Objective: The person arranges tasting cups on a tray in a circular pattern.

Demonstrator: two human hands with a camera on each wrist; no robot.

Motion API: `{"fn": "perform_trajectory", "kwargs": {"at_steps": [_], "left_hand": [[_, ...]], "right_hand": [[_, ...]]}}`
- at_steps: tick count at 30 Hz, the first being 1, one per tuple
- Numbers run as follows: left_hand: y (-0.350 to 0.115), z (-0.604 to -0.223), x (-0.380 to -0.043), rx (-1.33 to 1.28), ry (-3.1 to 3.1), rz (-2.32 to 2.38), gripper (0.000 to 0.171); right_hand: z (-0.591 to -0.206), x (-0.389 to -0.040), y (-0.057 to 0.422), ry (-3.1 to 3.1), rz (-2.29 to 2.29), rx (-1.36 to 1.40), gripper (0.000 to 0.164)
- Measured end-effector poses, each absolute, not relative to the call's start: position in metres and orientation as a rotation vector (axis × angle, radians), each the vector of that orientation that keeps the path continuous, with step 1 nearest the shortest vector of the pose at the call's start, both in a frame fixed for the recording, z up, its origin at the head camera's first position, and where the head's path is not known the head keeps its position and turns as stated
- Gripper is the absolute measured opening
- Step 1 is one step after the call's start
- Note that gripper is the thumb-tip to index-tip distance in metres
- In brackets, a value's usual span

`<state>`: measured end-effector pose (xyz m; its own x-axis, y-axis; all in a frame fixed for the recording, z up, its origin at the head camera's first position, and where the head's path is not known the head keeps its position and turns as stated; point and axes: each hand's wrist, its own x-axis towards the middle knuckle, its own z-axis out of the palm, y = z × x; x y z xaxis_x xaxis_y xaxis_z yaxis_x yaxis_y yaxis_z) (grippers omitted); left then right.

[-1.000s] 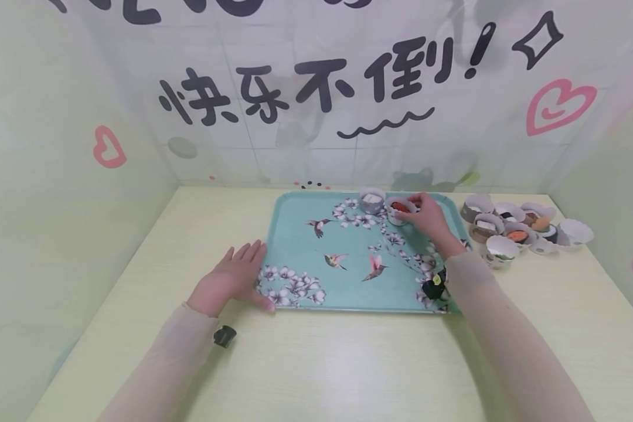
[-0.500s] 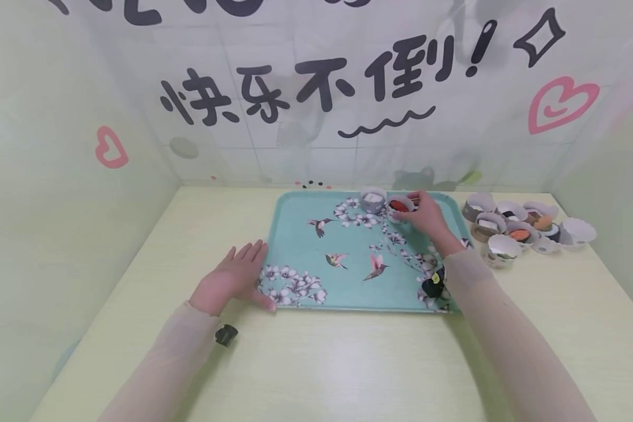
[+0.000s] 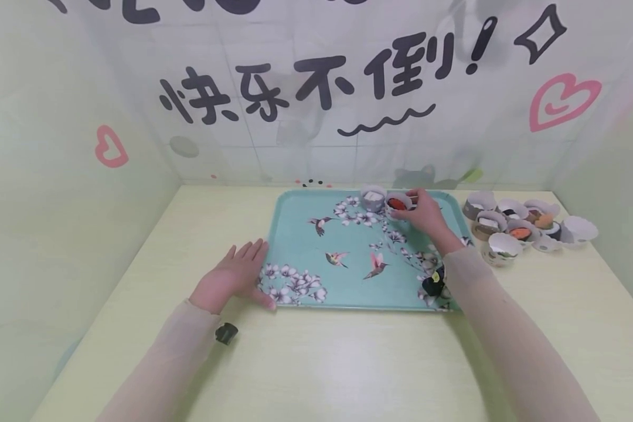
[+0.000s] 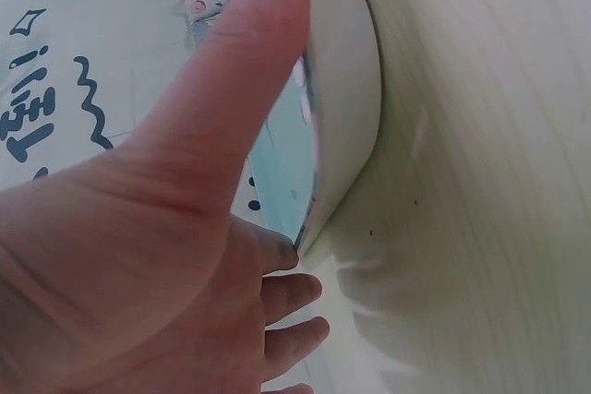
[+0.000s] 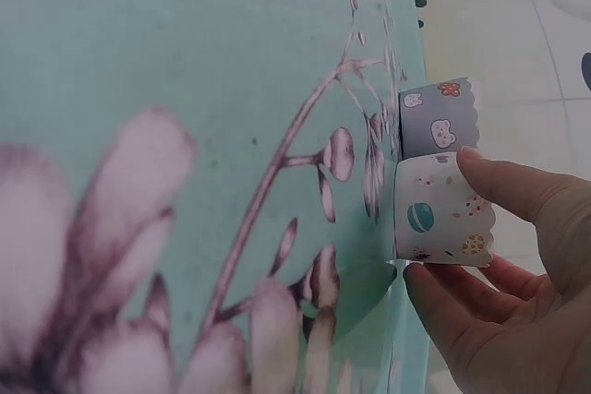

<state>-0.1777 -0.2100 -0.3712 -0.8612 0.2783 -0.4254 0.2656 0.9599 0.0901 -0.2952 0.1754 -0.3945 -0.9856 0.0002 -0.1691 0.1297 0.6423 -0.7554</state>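
Observation:
At the back of the turquoise tray (image 3: 306, 246), my right hand (image 3: 428, 218) pinches a white patterned paper cup (image 5: 443, 214) between thumb and fingers. Something red-orange (image 3: 397, 203) lies inside it. Right beside it, on its left, stands a grey paper cup (image 3: 373, 202) with bear prints and white contents. My left hand (image 3: 229, 278) lies with straight, spread fingers against the tray's left edge, its thumb at the front left corner. In the left wrist view, the thumb (image 4: 231, 71) reaches along the tray's rim and the fingertips are near the tabletop.
Several paper cups, some with sushi-like pieces, crowd the table right of the tray, among them a white cup (image 3: 502, 249) in front. A black strap piece (image 3: 434, 283) shows by the right sleeve, another dark piece (image 3: 226, 333) by the left. A printed curtain (image 3: 295, 135) hangs behind.
My right hand has slid the white cup slightly left and back, closer to the grey cup. The left hand stays in place at the tray's edge.

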Motion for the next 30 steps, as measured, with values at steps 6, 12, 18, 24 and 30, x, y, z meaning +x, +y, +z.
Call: {"fn": "perform_trajectory", "kwargs": {"at_steps": [6,12,18,24,30], "left_hand": [[-0.209,-0.370,-0.177,0.386,2.662,0.031,0.137],[-0.208,-0.368,-0.175,0.383,2.655,0.029,0.137],[-0.207,-0.367,-0.175,0.388,2.658,0.038,0.137],[-0.209,-0.368,-0.176,0.383,2.657,0.037,0.137],[-0.209,-0.369,-0.177,0.378,2.656,0.040,0.137]], "right_hand": [[-0.391,-0.292,0.180,2.683,-1.285,0.100,0.077],[-0.385,-0.289,0.183,2.672,-1.306,0.095,0.078],[-0.383,-0.285,0.188,2.676,-1.310,0.093,0.081],[-0.383,-0.279,0.197,2.692,-1.340,0.069,0.078],[-0.380,-0.269,0.203,2.700,-1.361,0.057,0.069]]}}
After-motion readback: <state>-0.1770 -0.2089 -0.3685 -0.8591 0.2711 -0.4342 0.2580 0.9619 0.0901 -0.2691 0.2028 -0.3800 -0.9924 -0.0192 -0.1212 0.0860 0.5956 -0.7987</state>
